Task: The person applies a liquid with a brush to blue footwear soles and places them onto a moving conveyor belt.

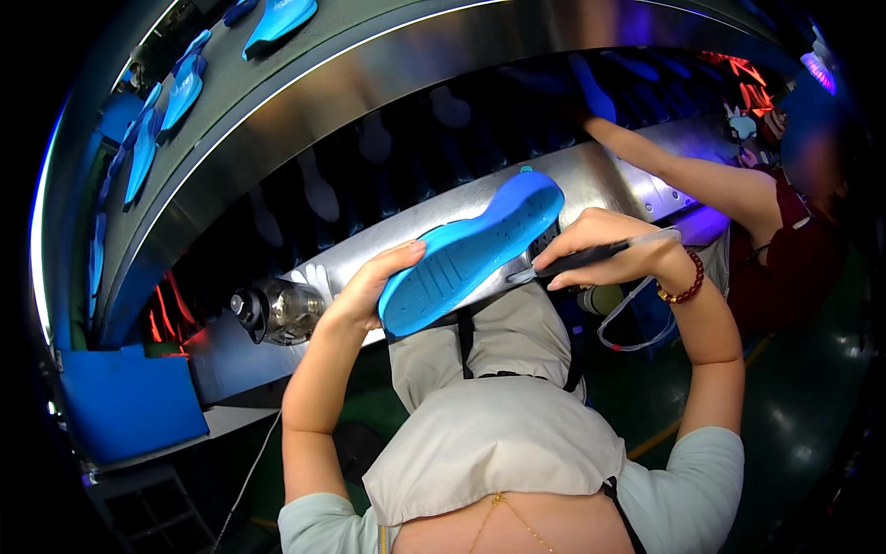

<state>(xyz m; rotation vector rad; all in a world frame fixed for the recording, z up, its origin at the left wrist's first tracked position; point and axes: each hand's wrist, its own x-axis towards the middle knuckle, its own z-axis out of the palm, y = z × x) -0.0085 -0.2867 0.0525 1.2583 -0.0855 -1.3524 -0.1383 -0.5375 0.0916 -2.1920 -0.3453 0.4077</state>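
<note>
My left hand [369,282] grips a bright blue shoe sole [471,251] by its lower end, tread side up, tilted up toward the right over the metal ledge [609,180]. My right hand [609,247] holds a slim dark pen-like tool [591,256] with a pale clear end, its tip pointing left at the sole's right edge. A beaded bracelet [685,282] circles my right wrist.
A clear bottle with a dark cap [275,310] lies on the ledge to the left, by a white glove [317,277]. More blue soles [185,88] ride the upper conveyor. Another person's arm [683,175] reaches over the ledge at right. A blue bin [129,402] stands at lower left.
</note>
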